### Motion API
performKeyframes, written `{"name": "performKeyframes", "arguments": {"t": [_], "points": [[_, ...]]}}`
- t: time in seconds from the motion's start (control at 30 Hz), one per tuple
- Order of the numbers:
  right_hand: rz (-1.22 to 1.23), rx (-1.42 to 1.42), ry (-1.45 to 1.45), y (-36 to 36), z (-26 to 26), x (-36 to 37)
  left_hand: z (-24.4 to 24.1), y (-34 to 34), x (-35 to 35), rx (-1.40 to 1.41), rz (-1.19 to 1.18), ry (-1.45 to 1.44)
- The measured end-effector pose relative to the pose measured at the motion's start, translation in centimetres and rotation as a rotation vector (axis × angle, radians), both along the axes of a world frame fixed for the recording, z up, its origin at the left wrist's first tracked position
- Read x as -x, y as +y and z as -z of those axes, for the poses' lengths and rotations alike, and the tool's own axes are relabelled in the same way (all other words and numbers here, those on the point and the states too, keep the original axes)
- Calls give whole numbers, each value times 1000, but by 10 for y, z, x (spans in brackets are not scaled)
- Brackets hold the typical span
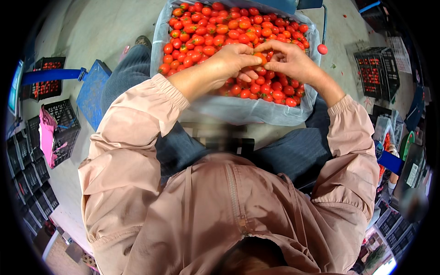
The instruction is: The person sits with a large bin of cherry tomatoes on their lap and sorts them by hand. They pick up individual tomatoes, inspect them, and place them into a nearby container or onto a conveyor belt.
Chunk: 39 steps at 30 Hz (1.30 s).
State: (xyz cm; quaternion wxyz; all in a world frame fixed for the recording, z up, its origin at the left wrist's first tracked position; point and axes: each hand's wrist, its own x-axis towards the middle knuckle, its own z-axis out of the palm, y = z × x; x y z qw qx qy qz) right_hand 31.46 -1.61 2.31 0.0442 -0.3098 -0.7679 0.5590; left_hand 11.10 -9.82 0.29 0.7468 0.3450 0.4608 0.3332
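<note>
Many small red and orange cherry tomatoes (202, 31) fill a container lined with translucent white plastic film (254, 111), in front of my knees. Over the fruit, my left hand (233, 62) and my right hand (288, 60) meet. Between their fingertips is one orange-red cherry tomato (260, 58); thumb and fingers of my left hand pinch it. The right thumb and fingertips are at its other side, and whether they grip it too I cannot tell. The left hand's lower fingers are curled beneath, partly hidden.
A blue metal plate (92, 92) with an arm stands left of my leg. Black crates of tomatoes (378, 72) are on the floor at both sides. Another black crate (65, 137) holds pink material. A rod with a red knob (322, 49) is beside the lined container.
</note>
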Motion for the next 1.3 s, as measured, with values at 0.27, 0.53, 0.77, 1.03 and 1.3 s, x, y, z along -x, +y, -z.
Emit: {"name": "performKeyframes", "arguments": {"t": [0.27,0.53,0.77,1.03,1.3], "points": [[301,-162,140,27,10,-16,7,-4,-8,30,46,121],[495,-111,102,60,3,-13,10,-7,-5,61,21,-54],[529,-102,200,52,-18,25,12,-9,-3,57,24,-102],[520,-256,115,72,-15,30,8,-9,-2,57,51,-19],[425,-237,126,97,35,16,5,-10,-6,15,96,16]]}}
